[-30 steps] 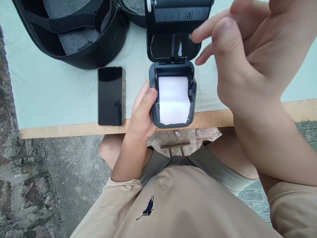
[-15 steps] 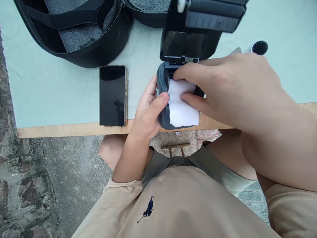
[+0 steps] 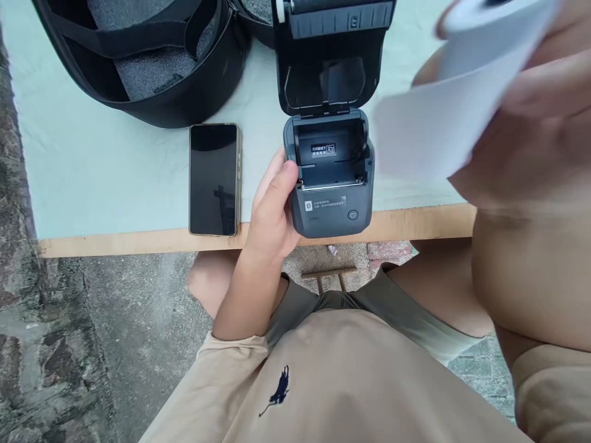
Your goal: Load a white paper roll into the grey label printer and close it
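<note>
My left hand (image 3: 273,206) is closed around the left side of a dark grey portable label printer (image 3: 330,218), thumb on its rim. The printer's black lid (image 3: 329,71) is swung up, and the paper bay (image 3: 332,166) shows bare, with a small printed sticker inside. At the upper right, raised near the camera, my right hand (image 3: 521,123) grips a white paper roll (image 3: 480,55). A loose tail of paper hangs from the roll to the left. The roll and the fingers are blurred, and part of the hand lies behind the paper.
A phone (image 3: 213,178) with a dark screen lies left of the printer. Behind it stands an unzipped black case (image 3: 184,104) with grey foam and a strap. Pale green cloth (image 3: 92,178) covers the table, whose wooden front edge (image 3: 138,242) is near my knees.
My right hand has lifted the paper roll out of the printer and carried it up and to the right. My left hand still holds the printer, which has shifted slightly left.
</note>
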A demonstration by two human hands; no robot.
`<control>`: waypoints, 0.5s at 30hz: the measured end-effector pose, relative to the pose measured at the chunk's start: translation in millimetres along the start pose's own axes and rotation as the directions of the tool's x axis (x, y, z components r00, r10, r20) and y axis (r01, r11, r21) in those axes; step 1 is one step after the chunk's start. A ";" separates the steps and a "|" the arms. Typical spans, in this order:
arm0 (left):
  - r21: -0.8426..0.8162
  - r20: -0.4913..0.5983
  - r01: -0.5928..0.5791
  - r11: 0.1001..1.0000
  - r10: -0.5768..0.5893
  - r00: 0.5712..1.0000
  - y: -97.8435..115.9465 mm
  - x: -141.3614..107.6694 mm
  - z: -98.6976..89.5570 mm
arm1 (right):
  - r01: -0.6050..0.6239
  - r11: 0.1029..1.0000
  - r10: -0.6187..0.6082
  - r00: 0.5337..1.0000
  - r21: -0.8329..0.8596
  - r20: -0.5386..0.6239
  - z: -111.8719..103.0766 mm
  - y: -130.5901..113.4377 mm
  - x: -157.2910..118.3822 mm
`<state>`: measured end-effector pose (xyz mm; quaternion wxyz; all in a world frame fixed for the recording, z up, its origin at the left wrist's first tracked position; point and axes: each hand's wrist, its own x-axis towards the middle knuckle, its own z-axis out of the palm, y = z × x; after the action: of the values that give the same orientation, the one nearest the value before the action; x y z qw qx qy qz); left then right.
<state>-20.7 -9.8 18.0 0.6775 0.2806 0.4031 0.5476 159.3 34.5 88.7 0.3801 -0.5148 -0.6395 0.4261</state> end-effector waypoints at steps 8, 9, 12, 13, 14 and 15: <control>-0.046 0.037 0.008 0.999 -0.007 0.999 0.8 0.3 -0.7 | 0.047 0.991 -0.041 0.998 0.125 -0.051 9.5 62.5 -22.9; -0.049 0.046 0.008 0.999 -0.006 0.999 1.2 0.5 -0.7 | 0.101 0.994 -0.099 0.994 0.035 -0.056 9.5 63.4 -25.3; -0.060 0.069 0.017 0.998 -0.012 0.998 2.7 1.0 0.4 | 0.226 0.932 -0.250 0.967 -0.283 -0.050 7.0 60.8 -27.8; -0.065 0.074 0.022 0.998 -0.017 0.997 3.2 1.1 1.2 | 0.243 0.900 -0.275 0.960 -0.363 -0.039 5.8 60.0 -27.4; -0.071 0.077 0.030 0.997 -0.024 0.997 3.6 1.1 2.1 | 0.252 0.871 -0.289 0.957 -0.422 -0.025 4.7 59.8 -26.6; -0.076 0.076 0.034 0.997 -0.028 0.997 4.0 1.1 3.0 | 0.250 0.847 -0.287 0.958 -0.468 -0.006 3.9 60.4 -25.6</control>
<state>-20.1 -7.6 22.6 0.7108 0.2684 0.3602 0.5414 180.5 15.2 29.6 0.3261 -0.5117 -0.7732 0.1841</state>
